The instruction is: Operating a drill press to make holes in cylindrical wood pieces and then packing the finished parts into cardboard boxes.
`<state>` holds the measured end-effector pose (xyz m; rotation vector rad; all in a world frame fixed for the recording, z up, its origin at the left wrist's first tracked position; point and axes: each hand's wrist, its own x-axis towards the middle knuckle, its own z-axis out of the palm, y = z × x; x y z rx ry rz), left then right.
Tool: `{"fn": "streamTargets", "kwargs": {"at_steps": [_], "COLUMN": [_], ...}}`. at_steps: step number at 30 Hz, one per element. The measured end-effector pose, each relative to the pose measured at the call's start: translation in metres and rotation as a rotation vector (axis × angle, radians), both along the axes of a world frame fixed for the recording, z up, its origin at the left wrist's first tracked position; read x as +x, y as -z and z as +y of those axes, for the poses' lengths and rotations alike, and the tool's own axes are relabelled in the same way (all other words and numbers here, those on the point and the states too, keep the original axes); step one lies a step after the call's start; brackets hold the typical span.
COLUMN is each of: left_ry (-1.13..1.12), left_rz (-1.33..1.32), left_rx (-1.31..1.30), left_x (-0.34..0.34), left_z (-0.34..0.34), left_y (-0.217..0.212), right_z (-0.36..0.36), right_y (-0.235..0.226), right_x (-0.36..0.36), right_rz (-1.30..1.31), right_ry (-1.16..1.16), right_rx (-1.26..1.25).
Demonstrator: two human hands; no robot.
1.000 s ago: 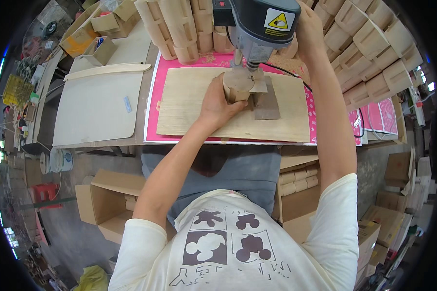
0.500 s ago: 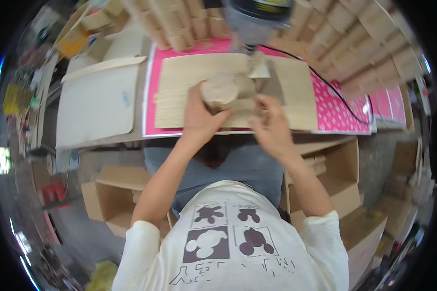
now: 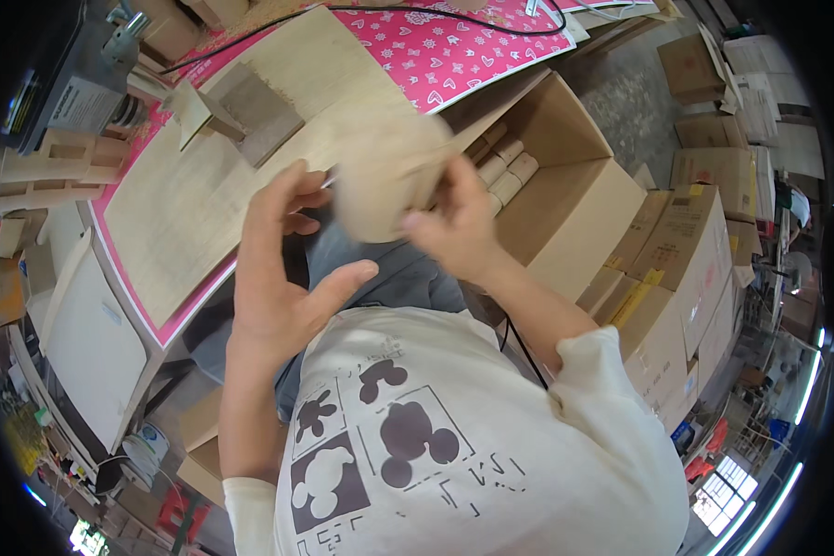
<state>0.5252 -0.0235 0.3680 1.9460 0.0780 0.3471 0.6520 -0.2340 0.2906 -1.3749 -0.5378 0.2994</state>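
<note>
Wood piece: off the plywood board now, up in front of chest, betw. both hands; 0.5 s ago it sat on the board under the machine head. Blurred, shape unclear.
Right hand: fingers curled round the piece's right side, gripping it.
Left hand: off the piece, fingers spread wide, thumb out, holds nothing; just left of the piece.
Machine: far left of board, no longer over the work.
Open carton: right of board, w/ rolled wood parts inside.
Meaning: prob. machining step done, piece lifted away for handling.
</note>
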Motion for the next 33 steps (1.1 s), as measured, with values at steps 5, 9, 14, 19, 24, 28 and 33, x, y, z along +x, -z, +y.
{"fn": "streamTargets", "kwargs": {"at_steps": [5,9,14,19,24,28,33], "left_ry": [-0.134,-0.233,-0.315,-0.32,-0.288,-0.334,-0.343], "left_rz": [0.163,0.274,0.365,0.469,0.449,0.523,0.57], "left_rx": [0.24,0.47,0.743,0.74,0.767,0.821,0.807], "left_x": [0.007,-0.002,0.002,0.008,0.011,0.001,0.005], "left_z": [0.007,0.033,0.04,0.049,0.052,0.053,0.051], "left_y": [0.017,0.04,0.048,0.049,0.065,0.061,0.061], "right_z": [-0.102,-0.154,-0.192,-0.17,-0.216,-0.192,-0.198], "right_y": [0.06,0.151,0.293,0.374,0.458,0.474,0.491], "right_x": [0.059,0.13,0.212,0.243,0.292,0.321,0.347], "right_rz": [0.3,0.83,1.09,1.012,0.777,0.911,0.889], "right_ry": [0.297,0.601,0.704,0.784,0.899,0.746,0.907], "right_rx": [0.086,-0.075,-0.369,-0.616,-0.701,-0.681,-0.4]}}
